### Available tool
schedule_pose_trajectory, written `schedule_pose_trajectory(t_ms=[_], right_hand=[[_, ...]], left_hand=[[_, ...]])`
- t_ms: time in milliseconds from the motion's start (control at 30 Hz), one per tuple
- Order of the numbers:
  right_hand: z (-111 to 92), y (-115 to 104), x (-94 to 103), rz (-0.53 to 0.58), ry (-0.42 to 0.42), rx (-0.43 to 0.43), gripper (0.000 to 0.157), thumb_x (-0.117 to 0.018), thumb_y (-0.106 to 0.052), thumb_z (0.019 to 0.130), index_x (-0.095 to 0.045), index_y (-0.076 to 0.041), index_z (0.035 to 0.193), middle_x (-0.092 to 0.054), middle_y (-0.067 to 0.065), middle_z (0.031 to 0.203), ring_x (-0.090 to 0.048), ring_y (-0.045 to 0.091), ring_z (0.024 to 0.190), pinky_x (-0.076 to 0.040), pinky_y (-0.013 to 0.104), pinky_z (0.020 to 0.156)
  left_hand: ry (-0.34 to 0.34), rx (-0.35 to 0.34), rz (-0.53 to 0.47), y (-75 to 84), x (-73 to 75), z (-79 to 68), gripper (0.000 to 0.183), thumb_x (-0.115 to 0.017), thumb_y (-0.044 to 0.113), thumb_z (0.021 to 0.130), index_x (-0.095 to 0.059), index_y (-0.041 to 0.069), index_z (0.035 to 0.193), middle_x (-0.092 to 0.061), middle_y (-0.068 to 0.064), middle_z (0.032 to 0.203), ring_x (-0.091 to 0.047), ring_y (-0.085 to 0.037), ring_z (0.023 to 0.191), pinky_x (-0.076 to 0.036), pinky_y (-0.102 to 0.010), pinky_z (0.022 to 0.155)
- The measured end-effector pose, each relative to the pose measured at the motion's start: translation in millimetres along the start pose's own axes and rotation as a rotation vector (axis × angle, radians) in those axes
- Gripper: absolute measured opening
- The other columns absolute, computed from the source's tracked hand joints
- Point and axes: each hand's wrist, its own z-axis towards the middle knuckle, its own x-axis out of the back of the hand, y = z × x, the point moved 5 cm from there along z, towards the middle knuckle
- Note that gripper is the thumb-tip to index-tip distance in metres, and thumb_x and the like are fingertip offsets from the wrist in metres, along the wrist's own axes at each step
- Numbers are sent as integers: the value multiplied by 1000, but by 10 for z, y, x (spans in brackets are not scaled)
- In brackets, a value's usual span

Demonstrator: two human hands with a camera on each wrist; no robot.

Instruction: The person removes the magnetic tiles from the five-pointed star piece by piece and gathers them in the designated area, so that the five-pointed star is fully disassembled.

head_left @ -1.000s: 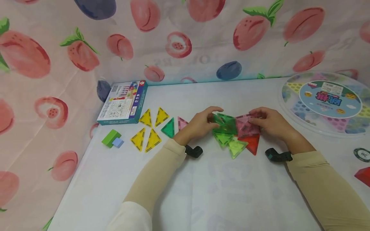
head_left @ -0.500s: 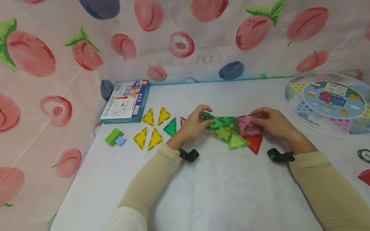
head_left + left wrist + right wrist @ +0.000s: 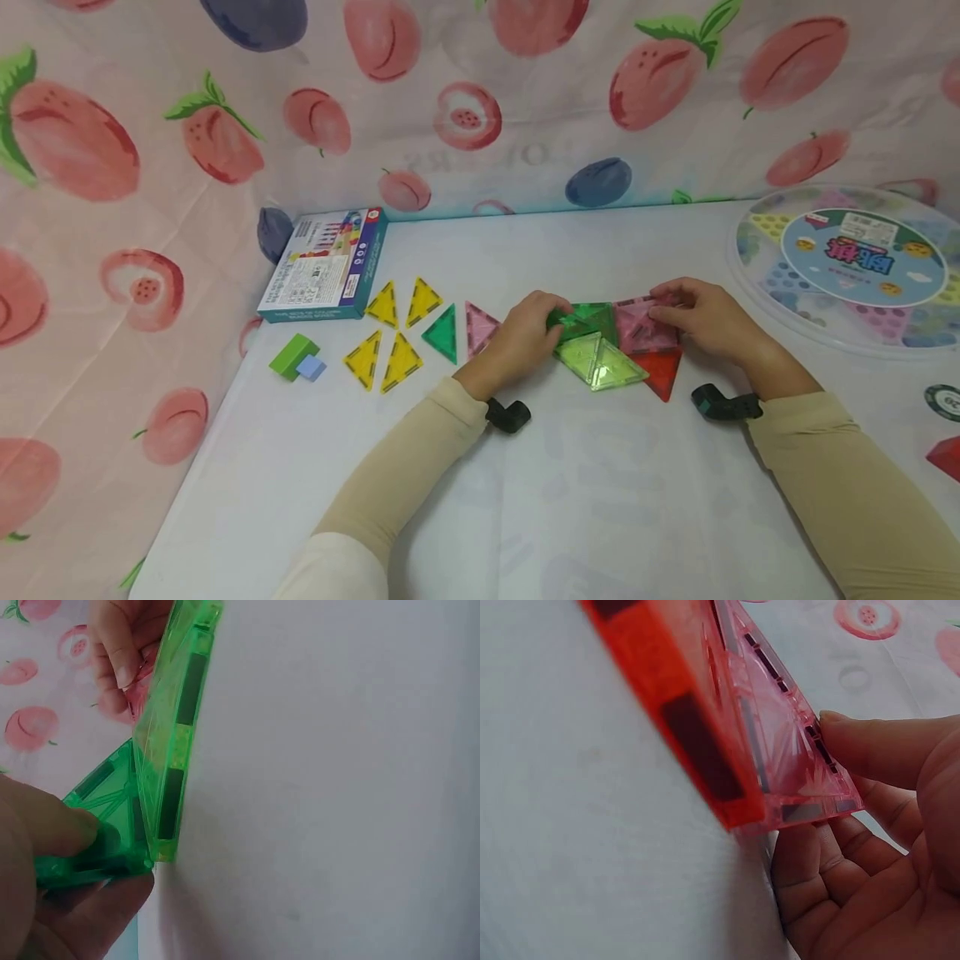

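Note:
My left hand [image 3: 527, 333] pinches a translucent dark green magnetic tile [image 3: 109, 791], thumb above and a finger beneath. Two light green triangle tiles [image 3: 617, 367] adjoin it along its near side, lying edge to edge. To the right, a pink tile [image 3: 642, 331] joins the green section, and a red triangle tile [image 3: 660, 372] extends from its near edge. My right hand [image 3: 699, 317] grips the pink tile's outer edge; in the right wrist view the thumb [image 3: 885, 750] presses one edge and curled fingers lie below. My left hand hides the green section's left end.
Several yellow triangle tiles [image 3: 402, 363], a green triangle [image 3: 441, 335] and a pink triangle [image 3: 477, 327] lie left of my hands. Farther left are small blocks [image 3: 296, 357] and a flat box [image 3: 324, 265]. A round clear-lidded game case [image 3: 862, 258] occupies the back right.
My left hand went left with a green piece, then returned right and slightly nearer. The light green triangles, apart a second ago, now meet edge to edge. My right hand keeps its grip.

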Motion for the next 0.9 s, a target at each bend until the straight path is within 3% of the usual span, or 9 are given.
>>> schedule_pose_trajectory(t_ms=[267,433,533,767,900], right_hand=[[26,-1,-16,-5,-6,-11,51,-56,-45,84,-47,-12,122,-49,12,110,-44,28,97,-45,32,71],[20,2,-30,-9,-10,-16,50,-56,-44,85,-47,-12,122,-48,12,111,-43,28,98,-46,32,72],[20,-2,-41,-9,-17,-16,53,-56,-46,84,-46,-12,124,-48,13,112,-43,29,100,-46,34,73],[9,-4,-4,-37,6,-22,51,-55,-47,84,-47,-13,122,-49,12,110,-42,29,99,-43,34,72],[5,-6,-5,-40,1,-9,54,-54,-48,84,-46,-12,123,-48,14,112,-41,31,101,-44,36,74]], left_hand=[[-52,145,32,-197,115,-69,25,-57,13,87,-54,13,112,-50,-1,107,-45,-11,94,-38,-23,84],[-98,224,-49,-337,198,-156,33,-58,21,87,-47,19,117,-50,-1,113,-46,-13,94,-40,-26,83],[-83,244,-116,-386,300,-236,38,-61,23,86,-42,21,119,-53,-2,110,-50,-12,91,-43,-27,77],[1,246,-292,-425,709,-518,45,-64,21,83,-39,21,121,-59,-4,101,-58,-16,82,-49,-30,67],[-74,296,-230,-522,845,-769,31,-65,26,82,-49,25,109,-59,3,97,-56,-11,86,-48,-28,72]])
